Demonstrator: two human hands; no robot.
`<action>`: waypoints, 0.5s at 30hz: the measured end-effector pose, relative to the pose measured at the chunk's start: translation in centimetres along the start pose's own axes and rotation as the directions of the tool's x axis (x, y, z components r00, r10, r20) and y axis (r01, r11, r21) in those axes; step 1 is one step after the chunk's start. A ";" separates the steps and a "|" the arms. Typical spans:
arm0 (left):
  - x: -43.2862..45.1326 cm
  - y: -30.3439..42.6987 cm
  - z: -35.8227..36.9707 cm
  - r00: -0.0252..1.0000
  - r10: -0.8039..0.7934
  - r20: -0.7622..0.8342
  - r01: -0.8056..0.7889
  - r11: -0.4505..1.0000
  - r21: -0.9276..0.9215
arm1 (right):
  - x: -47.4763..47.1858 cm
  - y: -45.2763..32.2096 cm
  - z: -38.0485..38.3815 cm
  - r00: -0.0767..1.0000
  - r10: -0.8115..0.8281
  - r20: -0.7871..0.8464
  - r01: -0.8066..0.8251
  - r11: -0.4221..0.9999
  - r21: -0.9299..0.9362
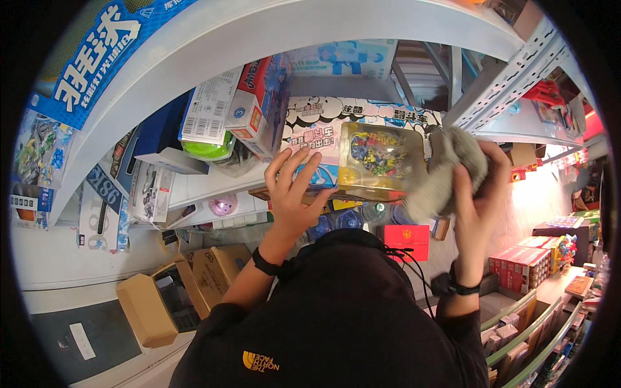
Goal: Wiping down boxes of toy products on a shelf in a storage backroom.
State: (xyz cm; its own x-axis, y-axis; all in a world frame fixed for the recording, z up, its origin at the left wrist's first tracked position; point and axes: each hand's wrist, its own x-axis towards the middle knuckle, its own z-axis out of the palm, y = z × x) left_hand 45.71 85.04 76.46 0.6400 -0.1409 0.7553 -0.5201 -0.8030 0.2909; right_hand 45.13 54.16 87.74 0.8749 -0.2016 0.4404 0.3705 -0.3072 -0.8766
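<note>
My right hand (478, 194) grips a bunched grey-green cloth (449, 169), blurred, at the right end of a boxed toy (310, 123). The box lies on a white metal shelf and has a clear window (381, 157) showing small colourful pieces. Spread fingers of my left hand (296, 189) rest at the box's front left edge, apart from the cloth. Whether the fingertips press on the box cannot be told. Part of the window's right side is hidden behind the cloth.
Left of the box stand toy packages (213, 104) and a blue box (165, 128). A perforated metal upright (504, 72) rises at the right, and a shelf edge (310, 19) arches overhead. Below are an open cardboard carton (148, 310) and a red box (407, 240); shelves with goods stand lower right.
</note>
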 end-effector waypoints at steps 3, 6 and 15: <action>0.1 -0.2 0.0 1.000 -0.020 0.014 0.020 1.000 0.011 | 1.3 0.0 4.3 0.886 -0.180 0.427 0.347 0.868 -0.354; -0.1 0.0 0.1 1.000 -0.021 0.010 0.021 1.000 0.011 | -1.0 0.2 7.7 0.757 -0.275 0.593 0.562 0.736 -0.376; 0.3 -0.2 0.5 1.000 -0.017 0.016 0.017 1.000 0.017 | 1.0 1.0 10.7 0.734 -0.343 0.586 0.616 0.699 -0.363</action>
State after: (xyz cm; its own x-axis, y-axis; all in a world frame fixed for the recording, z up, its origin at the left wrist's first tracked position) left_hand 46.32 84.88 76.36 0.6577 -0.1366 0.7407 -0.4996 -0.8151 0.2933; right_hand 49.75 63.61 85.21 0.6981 0.5026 0.5099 0.6849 -0.6762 -0.2713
